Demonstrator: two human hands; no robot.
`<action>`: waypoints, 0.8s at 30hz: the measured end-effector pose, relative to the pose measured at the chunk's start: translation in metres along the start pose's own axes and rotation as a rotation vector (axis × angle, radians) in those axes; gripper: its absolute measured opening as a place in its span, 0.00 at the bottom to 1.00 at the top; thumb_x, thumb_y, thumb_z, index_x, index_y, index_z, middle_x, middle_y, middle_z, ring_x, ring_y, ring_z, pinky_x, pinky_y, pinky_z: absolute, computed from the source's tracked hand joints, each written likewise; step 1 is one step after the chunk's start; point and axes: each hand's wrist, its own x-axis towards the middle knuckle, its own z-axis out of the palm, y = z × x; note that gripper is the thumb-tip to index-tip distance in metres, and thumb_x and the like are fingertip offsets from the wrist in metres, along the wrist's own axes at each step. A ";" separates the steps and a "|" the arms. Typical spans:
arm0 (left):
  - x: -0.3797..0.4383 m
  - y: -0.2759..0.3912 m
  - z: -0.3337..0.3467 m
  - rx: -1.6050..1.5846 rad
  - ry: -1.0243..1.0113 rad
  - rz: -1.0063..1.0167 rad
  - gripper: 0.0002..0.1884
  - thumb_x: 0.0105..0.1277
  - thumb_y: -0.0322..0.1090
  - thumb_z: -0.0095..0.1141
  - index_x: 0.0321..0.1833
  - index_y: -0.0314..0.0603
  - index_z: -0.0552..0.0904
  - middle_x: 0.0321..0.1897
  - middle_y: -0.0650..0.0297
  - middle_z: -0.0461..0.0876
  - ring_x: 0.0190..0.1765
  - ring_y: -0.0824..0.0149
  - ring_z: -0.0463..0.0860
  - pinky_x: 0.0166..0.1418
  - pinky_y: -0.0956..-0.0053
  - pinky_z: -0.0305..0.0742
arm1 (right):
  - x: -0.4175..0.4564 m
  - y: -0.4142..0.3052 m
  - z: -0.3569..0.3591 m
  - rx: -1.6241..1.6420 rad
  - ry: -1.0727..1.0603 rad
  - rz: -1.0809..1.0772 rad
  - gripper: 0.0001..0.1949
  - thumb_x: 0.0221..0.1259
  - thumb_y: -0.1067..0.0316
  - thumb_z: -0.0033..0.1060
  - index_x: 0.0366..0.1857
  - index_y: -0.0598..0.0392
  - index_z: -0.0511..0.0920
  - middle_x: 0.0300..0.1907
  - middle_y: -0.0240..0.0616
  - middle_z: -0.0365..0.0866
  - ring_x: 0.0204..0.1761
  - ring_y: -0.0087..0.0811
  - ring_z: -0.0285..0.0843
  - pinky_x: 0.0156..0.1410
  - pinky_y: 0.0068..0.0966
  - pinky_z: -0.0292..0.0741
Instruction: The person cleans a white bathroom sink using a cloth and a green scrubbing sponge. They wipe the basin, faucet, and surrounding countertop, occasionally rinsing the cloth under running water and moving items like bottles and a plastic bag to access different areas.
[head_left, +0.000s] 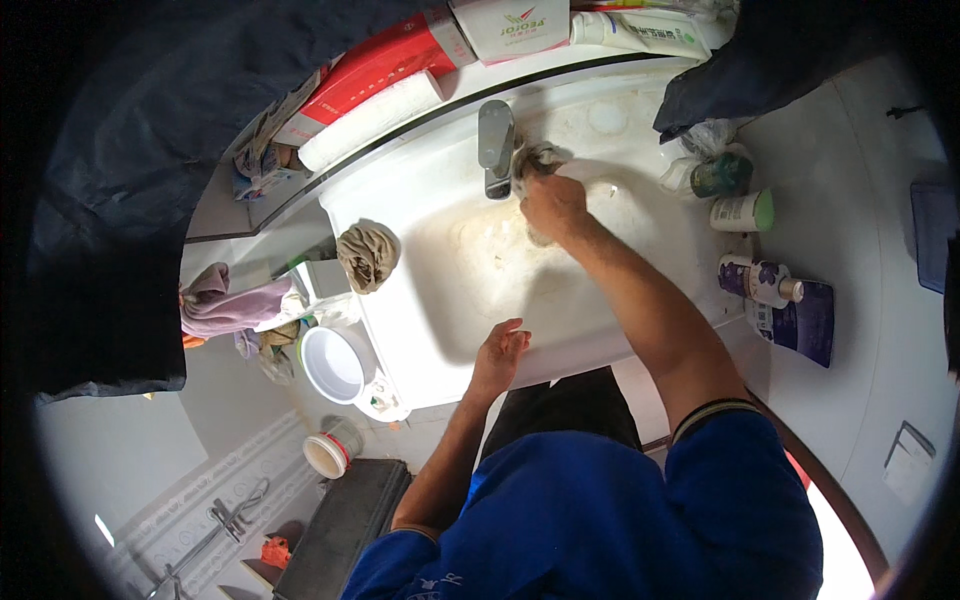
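Note:
My right hand (553, 204) grips a bunched, greyish wet-looking cloth (537, 159) against the back deck of the white washbasin (442, 330). The cloth lies just right of the chrome faucet (496, 142), and part of it is hidden by my fingers. Over the basin's front rim, my left hand (501, 356) holds nothing, its fingers loosely bent and apart. A second rag (367, 256), brown and crumpled, sits on the left rim. Brownish stains mark the bowl's floor around the drain area, which my right hand partly covers.
Behind the faucet, a shelf carries a red box (382, 64), a white roll (373, 120) and a squeeze tube (637, 34). Bottles, including a purple-and-white one (757, 280), line the right side. A white bucket (307, 364) stands left. Dark fabric (112, 225) hangs at upper left.

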 end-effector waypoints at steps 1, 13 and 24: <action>0.001 0.002 0.002 0.016 -0.004 -0.003 0.26 0.87 0.44 0.52 0.78 0.32 0.71 0.61 0.49 0.87 0.62 0.61 0.86 0.69 0.64 0.81 | 0.000 -0.003 0.003 0.010 0.004 -0.038 0.13 0.63 0.65 0.61 0.49 0.52 0.88 0.37 0.46 0.93 0.45 0.48 0.93 0.50 0.50 0.86; 0.019 -0.011 0.023 -0.062 0.035 0.038 0.22 0.86 0.40 0.54 0.74 0.31 0.75 0.54 0.51 0.90 0.55 0.64 0.88 0.63 0.69 0.83 | -0.008 0.084 0.015 0.033 0.344 -0.029 0.18 0.65 0.68 0.62 0.59 0.49 0.81 0.34 0.49 0.89 0.36 0.52 0.90 0.40 0.51 0.85; 0.026 0.011 0.025 0.149 0.031 0.039 0.21 0.85 0.38 0.56 0.74 0.35 0.76 0.51 0.54 0.91 0.55 0.65 0.88 0.63 0.69 0.83 | 0.004 0.016 0.050 0.091 0.249 -0.070 0.17 0.63 0.69 0.62 0.56 0.57 0.80 0.38 0.57 0.89 0.38 0.55 0.90 0.43 0.52 0.86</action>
